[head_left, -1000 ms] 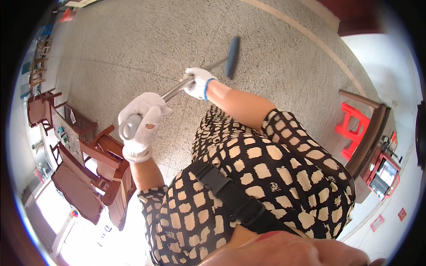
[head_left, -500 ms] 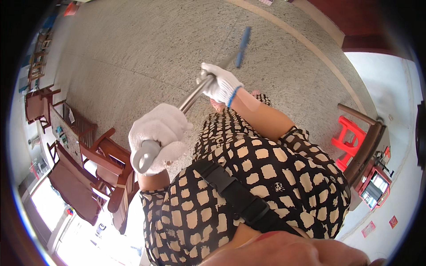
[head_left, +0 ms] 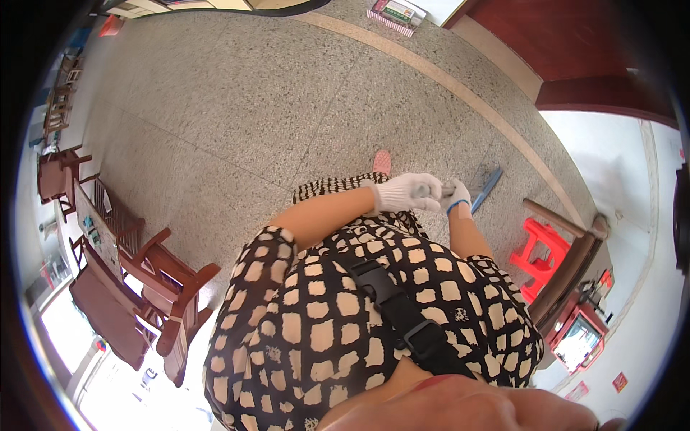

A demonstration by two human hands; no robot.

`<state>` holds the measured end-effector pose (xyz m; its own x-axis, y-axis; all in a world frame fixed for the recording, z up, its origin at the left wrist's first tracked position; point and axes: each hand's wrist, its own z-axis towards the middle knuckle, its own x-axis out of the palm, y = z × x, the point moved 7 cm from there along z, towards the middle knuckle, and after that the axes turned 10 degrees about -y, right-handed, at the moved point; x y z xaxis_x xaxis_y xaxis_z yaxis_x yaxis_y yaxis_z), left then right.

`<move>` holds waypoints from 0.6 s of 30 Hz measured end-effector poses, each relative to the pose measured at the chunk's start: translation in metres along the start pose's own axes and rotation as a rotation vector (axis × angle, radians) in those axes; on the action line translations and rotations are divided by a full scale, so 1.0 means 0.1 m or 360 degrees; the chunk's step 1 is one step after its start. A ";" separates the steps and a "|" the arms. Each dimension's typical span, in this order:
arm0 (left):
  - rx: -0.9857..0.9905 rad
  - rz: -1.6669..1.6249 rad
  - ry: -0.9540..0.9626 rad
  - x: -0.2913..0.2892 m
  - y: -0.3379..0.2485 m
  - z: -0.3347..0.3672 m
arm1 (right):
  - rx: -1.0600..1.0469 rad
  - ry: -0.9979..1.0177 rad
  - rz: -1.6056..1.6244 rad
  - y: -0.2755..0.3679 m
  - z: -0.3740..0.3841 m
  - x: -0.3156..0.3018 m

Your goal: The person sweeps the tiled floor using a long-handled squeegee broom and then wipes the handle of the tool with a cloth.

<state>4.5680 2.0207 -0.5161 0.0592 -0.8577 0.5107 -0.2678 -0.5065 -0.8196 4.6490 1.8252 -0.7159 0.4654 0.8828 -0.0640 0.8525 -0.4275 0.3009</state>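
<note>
In front of my body I hold a long-handled mop with a narrow blue head (head_left: pixel 486 192); the head rests on the speckled floor to my right. My left hand (head_left: pixel 404 194), in a white knitted glove, is closed around the grey end of the handle. Farther right, my gloved right hand (head_left: pixel 458 197), with a blue cuff edge, grips the handle lower down. Most of the handle is hidden behind the hands. A pink slipper (head_left: pixel 382 162) shows just ahead of my patterned clothes.
Wooden chairs (head_left: pixel 169 294) stand on the left. To the right are a red plastic stool (head_left: pixel 540 248) and a brown wooden bench (head_left: pixel 564 276). A box (head_left: pixel 397 14) lies by the far wall, near a dark red door (head_left: pixel 575 43). A pale band (head_left: pixel 431 75) curves across the floor.
Both hands have moved right with the mop, and my left hand has come across close to my right. The blue head has swung from ahead of me to my right side.
</note>
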 end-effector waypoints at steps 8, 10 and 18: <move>0.0029 0.0058 -0.0592 -0.63 -0.57 0.65 | 0.0465 0.0070 0.0071 0.17 0.72 0.97; -0.0171 0.0276 -0.0931 -0.97 -0.80 0.49 | 0.0496 0.0085 -0.0041 -0.01 0.63 1.40; 0.0161 0.0428 -0.2213 -1.45 -1.60 -1.23 | 0.0518 0.0441 -0.0881 -1.36 -1.01 2.91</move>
<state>4.4835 2.2372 -0.4271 0.9171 -0.2836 -0.2802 -0.3567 -0.2700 -0.8943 4.6441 2.1596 -0.6790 -0.0989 0.9863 0.1321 0.9949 0.1009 -0.0089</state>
